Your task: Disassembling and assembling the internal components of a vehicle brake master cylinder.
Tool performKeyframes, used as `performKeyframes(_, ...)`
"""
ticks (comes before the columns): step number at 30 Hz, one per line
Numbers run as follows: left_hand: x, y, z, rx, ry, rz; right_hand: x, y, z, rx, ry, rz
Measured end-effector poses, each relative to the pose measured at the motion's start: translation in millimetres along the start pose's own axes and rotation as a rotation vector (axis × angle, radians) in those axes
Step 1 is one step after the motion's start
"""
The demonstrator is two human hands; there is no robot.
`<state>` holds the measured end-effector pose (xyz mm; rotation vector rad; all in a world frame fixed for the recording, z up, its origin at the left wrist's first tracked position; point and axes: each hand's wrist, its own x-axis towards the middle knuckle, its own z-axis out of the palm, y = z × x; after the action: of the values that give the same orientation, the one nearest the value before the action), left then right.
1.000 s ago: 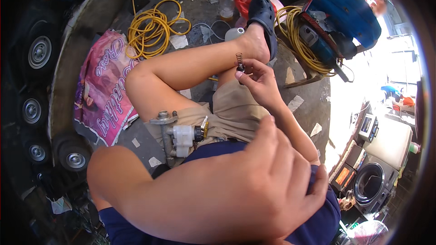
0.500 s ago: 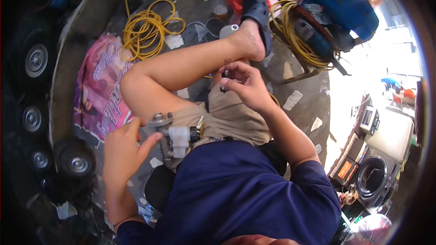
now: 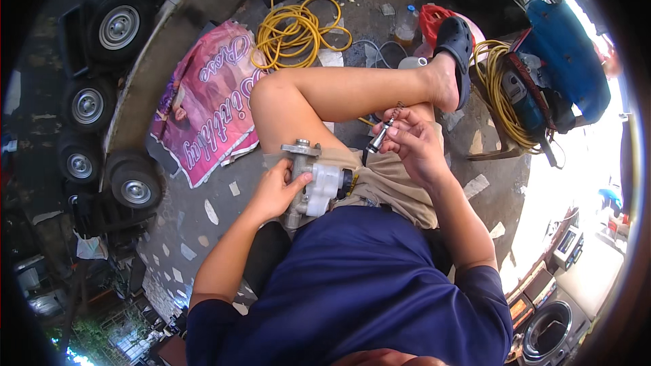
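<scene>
On my lap rests a brake master cylinder (image 3: 302,150), a grey metal body with a flange at its far end. Its white plastic reservoir (image 3: 324,181) has a black cap facing right. My left hand (image 3: 277,191) grips the metal body from the left, thumb lying over it by the reservoir. My right hand (image 3: 419,148) pinches a slim metal piston (image 3: 380,137) with a small coil spring at its upper end. The piston is tilted, its shiny end down to the left, held apart from the cylinder above my lap.
A pink printed banner (image 3: 217,95) and a coiled yellow hose (image 3: 298,34) lie on the floor ahead. Several wheels (image 3: 135,186) line the left side. At the right stands a blue machine (image 3: 559,61) with yellow hose. A speaker (image 3: 548,329) sits at the lower right.
My left hand has closed round the master cylinder, which it was beside with fingers apart. My right hand has tilted the piston from nearly upright. The whole view has shifted.
</scene>
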<state>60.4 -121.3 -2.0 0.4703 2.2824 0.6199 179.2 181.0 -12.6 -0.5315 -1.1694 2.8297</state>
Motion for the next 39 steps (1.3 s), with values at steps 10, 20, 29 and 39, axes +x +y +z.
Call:
performKeyframes(10, -37.8, 27.1, -13.2, -1.191, -0.036, 0.225, -35.7, -36.5, 60.7, -0.213, -0.036, -0.334)
performKeyframes(20, -42.1, 29.7, 0.3, -0.711, 0.123, 0.729, -45.4, -51.0, 124.5, -0.428, -0.195, -0.567)
performKeyframes(29, -41.4, 35.0, -4.0, -0.468, 0.17, 0.885, -47.8, -40.8, 130.8, -0.531, -0.153, -0.597)
performKeyframes(39, -35.9, 36.5, -4.4, -0.472, 0.118, 0.914, -41.3, -42.9, 112.7, -0.152, -0.003, -0.345)
